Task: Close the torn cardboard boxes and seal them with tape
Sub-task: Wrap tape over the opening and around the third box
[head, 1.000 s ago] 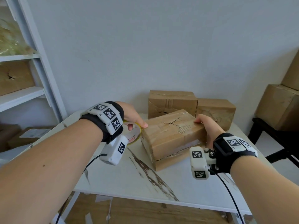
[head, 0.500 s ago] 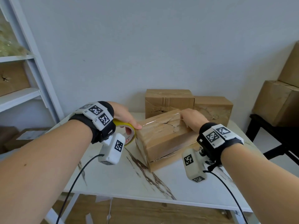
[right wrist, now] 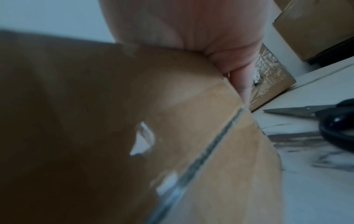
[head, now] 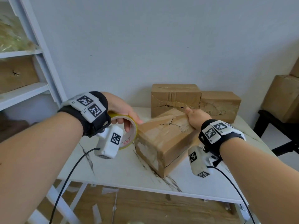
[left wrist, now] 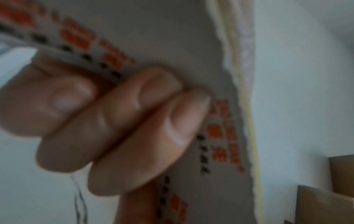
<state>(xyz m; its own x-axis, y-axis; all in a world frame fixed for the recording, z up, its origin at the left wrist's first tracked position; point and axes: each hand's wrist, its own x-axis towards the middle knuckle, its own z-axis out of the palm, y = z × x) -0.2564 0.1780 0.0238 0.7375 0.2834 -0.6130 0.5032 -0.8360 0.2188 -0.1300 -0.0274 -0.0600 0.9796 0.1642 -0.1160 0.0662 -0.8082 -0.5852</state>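
Observation:
A torn cardboard box (head: 165,138) lies skewed on the white marble table (head: 123,172), with a jagged crack in its top. My left hand (head: 124,117) grips a yellow-edged tape roll (head: 129,139), fingers (left wrist: 124,121) curled through its core (left wrist: 220,128). The roll sits against the box's upper left edge. My right hand (head: 195,115) rests on the box's far top corner. In the right wrist view its palm (right wrist: 191,30) presses the box top (right wrist: 134,121), and one finger reaches down over the far edge.
Two more worn boxes (head: 174,97) (head: 220,105) stand against the wall behind. Black-handled scissors (right wrist: 335,121) lie on the table right of the torn box. A white shelf unit (head: 32,88) stands left, stacked boxes (head: 283,97) on a dark stand right. Paper scraps litter the floor.
My right hand slid from the box's right end across the top to its far corner. My left hand brought the tape roll up against the box's left edge. The box turned slightly.

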